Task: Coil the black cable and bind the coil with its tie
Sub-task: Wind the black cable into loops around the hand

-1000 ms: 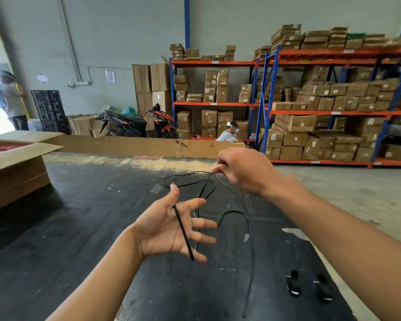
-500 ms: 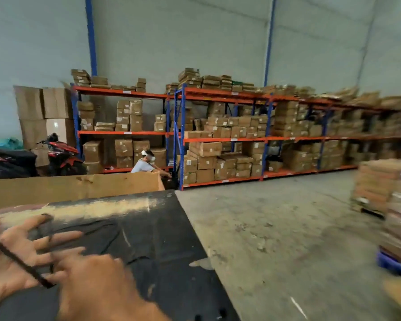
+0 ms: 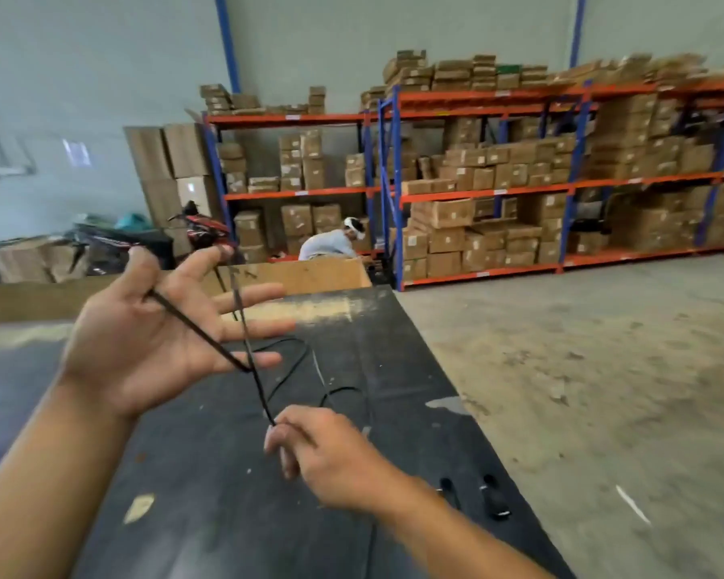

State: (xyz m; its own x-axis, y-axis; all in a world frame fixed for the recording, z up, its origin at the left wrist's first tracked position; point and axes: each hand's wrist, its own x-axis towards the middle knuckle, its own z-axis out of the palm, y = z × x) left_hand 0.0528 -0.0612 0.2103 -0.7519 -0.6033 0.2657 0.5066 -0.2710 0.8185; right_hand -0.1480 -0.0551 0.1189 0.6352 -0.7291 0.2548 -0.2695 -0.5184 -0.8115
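Note:
My left hand (image 3: 151, 344) is raised palm-up over the black table (image 3: 210, 474), fingers spread straight. The thin black cable (image 3: 197, 332) runs taut from the base of the thumb across the palm to the hand's lower edge. From there one strand drops to my right hand (image 3: 322, 457), which pinches it between thumb and fingertips. Another strand rises behind the left fingers towards the index fingertip. The cable's slack lies in loose loops on the table beyond the hands. Two small black pieces (image 3: 494, 501) lie near the table's right edge; I cannot tell what they are.
A low cardboard wall (image 3: 302, 273) lines the table's far edge. Right of the table is bare concrete floor (image 3: 582, 369). A person (image 3: 331, 244) crouches by orange-and-blue racks (image 3: 477, 190) full of cartons. A motorbike (image 3: 201, 231) stands at the back left.
The view has swung back down and left onto the table. My right hand dropped from above the left hand to below it, drawing the cable taut across the left palm.

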